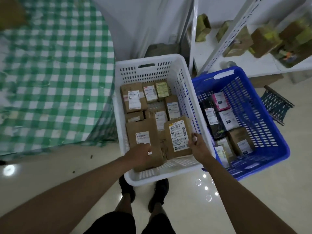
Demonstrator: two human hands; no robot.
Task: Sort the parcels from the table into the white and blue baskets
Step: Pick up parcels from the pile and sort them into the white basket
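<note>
reaching into the white basket [168, 59] — right hand [199, 146] pinching a parcel [179, 137].

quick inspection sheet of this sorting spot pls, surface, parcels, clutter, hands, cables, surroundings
surface: table under a green checked cloth, no parcels seen on the part in view
job's things: white basket holds brown cardboard parcels; blue basket beside it holds dark, pink and brown parcels
clutter: small dark specks on the floor by the table
grippers: left hand rests on a brown parcel in the white basket; right hand has its grip on the edge of a labelled parcel
cables: nothing seen
surroundings: white shelving with boxes, dark crate on the floor
</note>
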